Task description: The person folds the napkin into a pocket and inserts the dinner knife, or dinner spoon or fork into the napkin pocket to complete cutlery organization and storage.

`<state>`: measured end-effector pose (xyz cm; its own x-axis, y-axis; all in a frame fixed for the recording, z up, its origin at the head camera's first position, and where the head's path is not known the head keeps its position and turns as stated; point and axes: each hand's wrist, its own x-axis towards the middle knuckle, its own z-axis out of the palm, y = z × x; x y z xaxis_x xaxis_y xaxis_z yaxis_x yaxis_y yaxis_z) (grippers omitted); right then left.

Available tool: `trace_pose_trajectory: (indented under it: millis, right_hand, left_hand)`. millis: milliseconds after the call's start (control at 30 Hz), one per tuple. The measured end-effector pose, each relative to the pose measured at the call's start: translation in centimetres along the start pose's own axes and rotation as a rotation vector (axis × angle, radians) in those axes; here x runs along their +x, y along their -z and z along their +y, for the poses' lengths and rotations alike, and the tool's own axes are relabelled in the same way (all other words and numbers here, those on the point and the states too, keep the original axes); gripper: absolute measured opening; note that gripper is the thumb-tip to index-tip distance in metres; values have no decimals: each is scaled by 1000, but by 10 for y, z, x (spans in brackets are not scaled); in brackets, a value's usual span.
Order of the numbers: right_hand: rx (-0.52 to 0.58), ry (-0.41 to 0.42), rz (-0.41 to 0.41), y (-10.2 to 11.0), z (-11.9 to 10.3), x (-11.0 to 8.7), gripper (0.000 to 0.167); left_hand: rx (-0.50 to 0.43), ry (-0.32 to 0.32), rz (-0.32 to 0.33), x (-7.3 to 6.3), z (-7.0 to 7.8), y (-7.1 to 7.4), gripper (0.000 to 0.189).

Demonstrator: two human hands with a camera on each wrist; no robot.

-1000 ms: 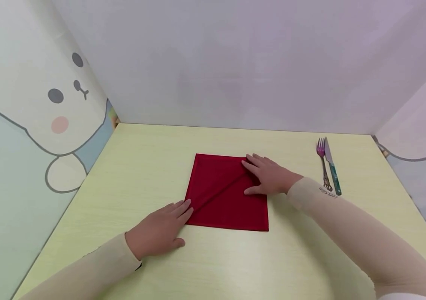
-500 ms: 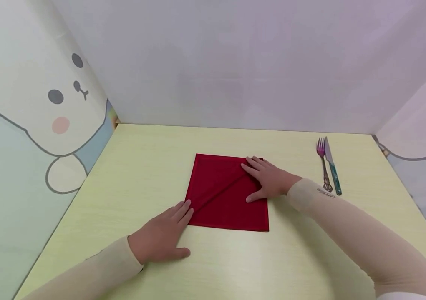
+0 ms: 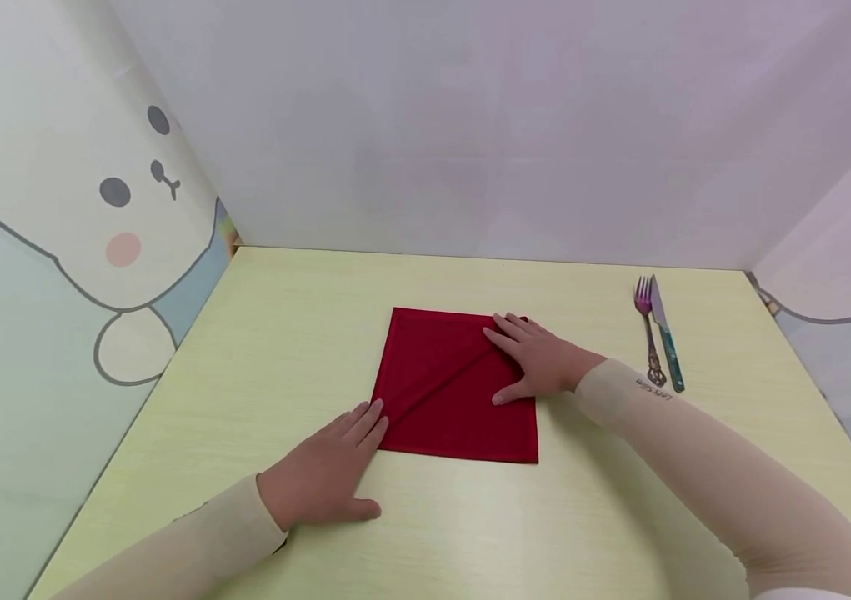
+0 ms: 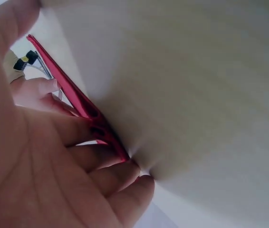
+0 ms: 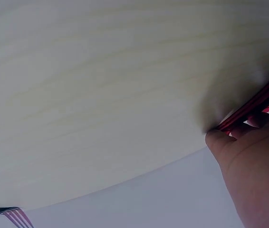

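A red cloth napkin (image 3: 463, 425), folded into a square, lies flat on the pale wooden table (image 3: 305, 333). A diagonal fold line crosses it from the near left corner to the far right one. My left hand (image 3: 323, 471) rests its straight fingertips on the near left corner, thumb spread out on the table. My right hand (image 3: 541, 358) presses the far right corner with spread fingers, its thumb on the right part of the cloth. In the left wrist view, the fingers reach over the layered edge of the napkin (image 4: 72, 90); the right wrist view shows fingertips on the red edge (image 5: 248, 109).
To the right lie a fork (image 3: 648, 325) with purplish tines and a knife (image 3: 667, 333) with a green handle, side by side. A pale curtain (image 3: 470, 142) stands behind the table, and cartoon-printed curtains (image 3: 35, 333) flank it.
My left hand has shifted slightly, its thumb spreading further from the fingers. My right thumb has slid a little nearer over the cloth. The napkin stays in place.
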<state>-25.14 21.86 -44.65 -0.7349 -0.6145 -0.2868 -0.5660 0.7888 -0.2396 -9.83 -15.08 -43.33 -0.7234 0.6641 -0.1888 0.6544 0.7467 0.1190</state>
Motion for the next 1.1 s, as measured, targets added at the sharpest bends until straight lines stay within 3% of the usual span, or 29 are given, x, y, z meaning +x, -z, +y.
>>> trace_pose_trajectory:
  millis: [300, 500, 800, 1100]
  right_hand:
    - [-3, -8, -3, 1, 0, 0, 121]
    - [14, -3, 9, 2, -2, -3, 120]
    - [19, 2, 23, 3, -3, -3, 119]
    - [19, -1, 24, 2, -3, -2, 119]
  left_hand:
    - [-6, 9, -15, 1, -1, 0, 101]
    - [-46, 15, -71, 6, -10, 10, 95]
    - [-55, 17, -94, 25, -23, 40, 83]
    - [-78, 48, -132, 50, -40, 42, 70]
